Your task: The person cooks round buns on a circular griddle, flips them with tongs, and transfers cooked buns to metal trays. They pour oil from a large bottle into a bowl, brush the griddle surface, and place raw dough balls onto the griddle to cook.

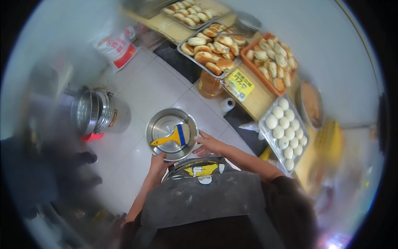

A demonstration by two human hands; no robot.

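Observation:
In front of my apron, above the tiled floor, is a round stainless-steel basin (160, 124). My left hand (158, 166) grips its near left rim, with the thumb over the edge. At the right side of the rim is my right hand (209, 144), its thumb against the edge and its fingers spread along the outer wall. A wide flat brush (174, 137) lies inside the basin. It has a yellow handle, a blue band and pale bristles, and the handle points left.
A wooden counter (256, 104) on the right bears a metal tray of browned flatbreads (203, 57), an orange basket (264, 76) of buns and a tray of white dough balls (289, 133). An oil jug (210, 85) stands beneath. Metal pots (84, 110) stand left; a printed sack (116, 51) lies beyond.

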